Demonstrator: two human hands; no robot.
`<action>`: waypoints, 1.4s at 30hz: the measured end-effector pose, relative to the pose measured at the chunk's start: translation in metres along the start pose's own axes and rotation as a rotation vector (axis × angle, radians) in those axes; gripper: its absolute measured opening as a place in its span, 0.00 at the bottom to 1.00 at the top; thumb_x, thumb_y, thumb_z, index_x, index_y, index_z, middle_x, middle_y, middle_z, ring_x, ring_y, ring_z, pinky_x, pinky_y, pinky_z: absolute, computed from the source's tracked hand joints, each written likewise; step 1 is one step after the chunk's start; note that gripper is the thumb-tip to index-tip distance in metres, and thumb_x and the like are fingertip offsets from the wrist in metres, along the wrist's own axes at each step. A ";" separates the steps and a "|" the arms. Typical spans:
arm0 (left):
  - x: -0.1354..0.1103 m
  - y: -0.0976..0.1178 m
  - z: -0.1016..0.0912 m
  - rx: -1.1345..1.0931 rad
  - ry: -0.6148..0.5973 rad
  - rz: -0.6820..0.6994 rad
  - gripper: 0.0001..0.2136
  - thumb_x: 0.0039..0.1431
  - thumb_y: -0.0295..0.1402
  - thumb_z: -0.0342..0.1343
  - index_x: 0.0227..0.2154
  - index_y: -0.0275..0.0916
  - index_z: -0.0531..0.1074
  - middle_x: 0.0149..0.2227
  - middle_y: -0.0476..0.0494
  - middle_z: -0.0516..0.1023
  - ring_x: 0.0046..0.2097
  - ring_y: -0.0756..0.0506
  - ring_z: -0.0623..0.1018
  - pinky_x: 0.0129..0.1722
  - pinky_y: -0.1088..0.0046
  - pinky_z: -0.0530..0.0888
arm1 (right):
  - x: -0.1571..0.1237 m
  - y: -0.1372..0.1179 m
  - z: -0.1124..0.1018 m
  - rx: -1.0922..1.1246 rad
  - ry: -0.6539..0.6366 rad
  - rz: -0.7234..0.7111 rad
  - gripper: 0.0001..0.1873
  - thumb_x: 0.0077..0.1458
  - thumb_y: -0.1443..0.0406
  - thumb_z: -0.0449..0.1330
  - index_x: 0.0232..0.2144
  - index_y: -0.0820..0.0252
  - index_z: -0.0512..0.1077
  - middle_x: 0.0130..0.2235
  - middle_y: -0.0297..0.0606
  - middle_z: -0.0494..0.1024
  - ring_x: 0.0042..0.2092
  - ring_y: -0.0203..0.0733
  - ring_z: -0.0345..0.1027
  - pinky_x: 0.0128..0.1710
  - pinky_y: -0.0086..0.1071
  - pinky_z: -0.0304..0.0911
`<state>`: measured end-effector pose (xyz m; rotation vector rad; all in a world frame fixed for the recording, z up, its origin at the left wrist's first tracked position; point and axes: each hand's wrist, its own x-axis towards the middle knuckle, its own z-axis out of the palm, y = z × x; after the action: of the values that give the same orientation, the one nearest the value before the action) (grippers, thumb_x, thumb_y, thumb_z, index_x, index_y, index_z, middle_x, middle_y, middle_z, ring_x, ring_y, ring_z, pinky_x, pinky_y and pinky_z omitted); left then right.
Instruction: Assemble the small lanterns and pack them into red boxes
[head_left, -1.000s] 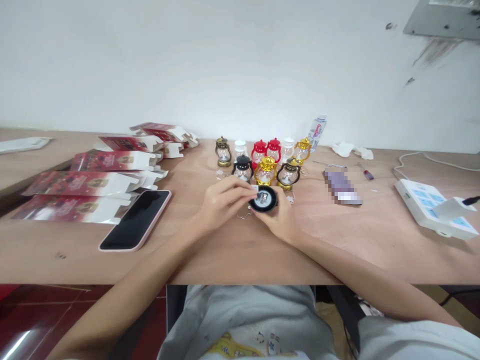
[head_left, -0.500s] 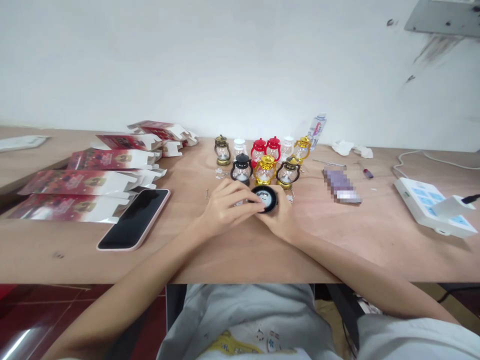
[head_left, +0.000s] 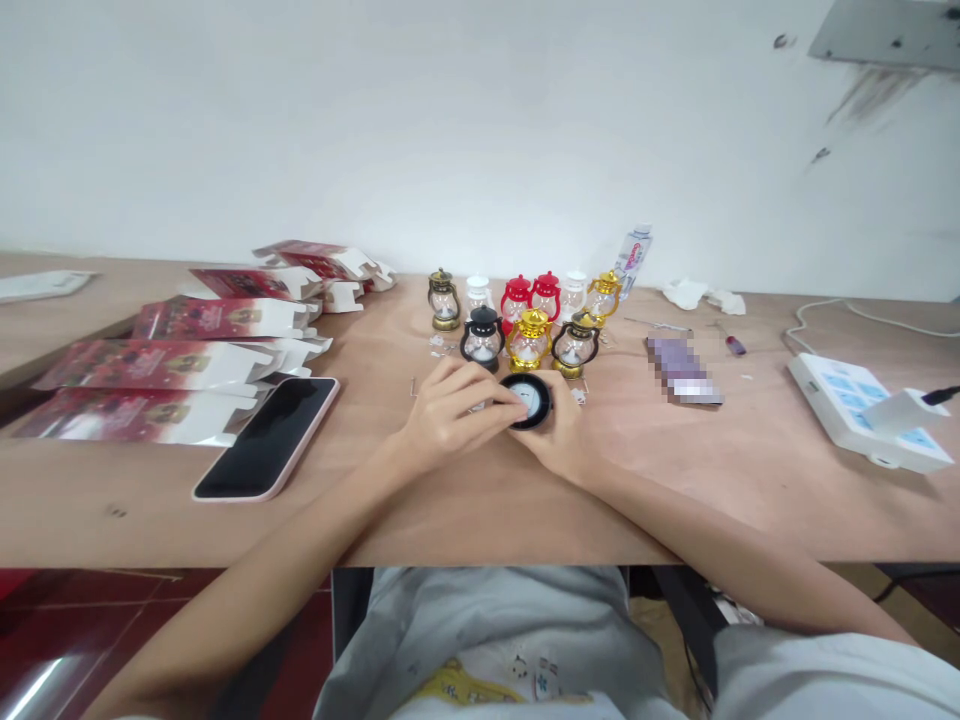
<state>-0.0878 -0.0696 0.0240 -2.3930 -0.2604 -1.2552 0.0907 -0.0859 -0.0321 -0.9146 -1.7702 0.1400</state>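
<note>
My right hand (head_left: 559,435) grips a small black round lantern base (head_left: 527,400) with its underside turned up, just above the wooden table (head_left: 480,500). The fingertips of my left hand (head_left: 450,410) press on the pale centre of that base. Just beyond my hands stands a cluster of several miniature lanterns: a black one (head_left: 481,337), a gold one (head_left: 530,338), a bronze one (head_left: 444,299) and two red ones (head_left: 532,296). Small metal wire pieces (head_left: 439,345) lie beside them.
A phone in a pink case (head_left: 266,437) lies face up at my left, next to several flat red-and-white cartons (head_left: 172,365). A small screwdriver (head_left: 733,344), a plastic bottle (head_left: 631,256) and a white power strip (head_left: 862,410) sit to the right.
My left fingers have moved over the base's centre and now cover the small white part seen a second ago. Both hands have shifted slightly away from me.
</note>
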 end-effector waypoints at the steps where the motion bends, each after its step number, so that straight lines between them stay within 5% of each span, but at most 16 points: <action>1: 0.000 0.000 0.000 0.005 0.003 0.004 0.05 0.56 0.27 0.59 0.36 0.43 0.73 0.33 0.51 0.82 0.31 0.51 0.74 0.32 0.70 0.61 | 0.000 0.000 0.000 -0.002 0.001 0.000 0.22 0.49 0.60 0.64 0.45 0.57 0.62 0.42 0.43 0.71 0.43 0.47 0.68 0.43 0.42 0.66; 16: -0.002 0.000 0.000 -0.038 -0.074 -0.088 0.04 0.59 0.31 0.56 0.35 0.44 0.76 0.35 0.50 0.81 0.38 0.48 0.75 0.35 0.69 0.65 | 0.001 -0.001 -0.001 -0.008 -0.004 0.008 0.22 0.49 0.60 0.64 0.45 0.57 0.62 0.41 0.42 0.72 0.43 0.47 0.69 0.43 0.42 0.67; 20: 0.000 0.003 0.001 -0.178 -0.101 -0.279 0.04 0.58 0.34 0.58 0.34 0.43 0.76 0.36 0.46 0.80 0.39 0.47 0.74 0.40 0.67 0.68 | 0.000 0.000 -0.001 -0.010 -0.004 -0.020 0.22 0.50 0.60 0.63 0.46 0.56 0.62 0.43 0.43 0.72 0.45 0.48 0.68 0.44 0.44 0.66; 23: 0.002 0.005 0.002 -0.339 -0.059 -0.512 0.13 0.53 0.39 0.62 0.39 0.40 0.75 0.41 0.42 0.78 0.43 0.46 0.74 0.43 0.66 0.70 | 0.000 0.001 -0.002 -0.008 0.020 -0.059 0.23 0.50 0.60 0.63 0.47 0.55 0.61 0.44 0.44 0.72 0.47 0.49 0.68 0.44 0.44 0.67; 28: 0.003 0.003 0.006 -0.693 -0.209 -0.874 0.17 0.46 0.40 0.66 0.37 0.37 0.75 0.36 0.45 0.79 0.36 0.47 0.75 0.35 0.71 0.71 | 0.000 0.002 -0.001 -0.002 0.044 -0.116 0.22 0.49 0.60 0.64 0.46 0.55 0.62 0.43 0.43 0.72 0.46 0.48 0.68 0.44 0.44 0.67; 32: -0.001 0.003 0.010 -0.874 -0.183 -1.024 0.17 0.43 0.38 0.67 0.36 0.36 0.75 0.34 0.45 0.78 0.34 0.47 0.75 0.35 0.70 0.72 | 0.001 0.002 0.000 -0.009 0.037 -0.122 0.21 0.49 0.60 0.64 0.45 0.55 0.63 0.42 0.43 0.72 0.45 0.48 0.68 0.43 0.44 0.67; 37: -0.003 0.008 0.015 -0.929 -0.116 -1.051 0.19 0.41 0.39 0.68 0.36 0.35 0.74 0.33 0.44 0.78 0.35 0.46 0.76 0.36 0.69 0.73 | 0.000 0.002 0.001 0.001 0.026 -0.122 0.20 0.50 0.60 0.63 0.45 0.54 0.63 0.43 0.43 0.72 0.46 0.48 0.68 0.44 0.44 0.66; 42: -0.002 0.013 0.015 -0.730 -0.025 -0.913 0.17 0.47 0.39 0.65 0.39 0.37 0.71 0.35 0.45 0.77 0.35 0.49 0.75 0.31 0.75 0.71 | 0.000 0.001 0.003 0.041 0.005 -0.015 0.22 0.50 0.60 0.62 0.46 0.55 0.62 0.44 0.43 0.72 0.46 0.48 0.69 0.44 0.44 0.66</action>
<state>-0.0730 -0.0741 0.0109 -3.0167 -1.1821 -1.9558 0.0892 -0.0843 -0.0340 -0.8712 -1.7629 0.1633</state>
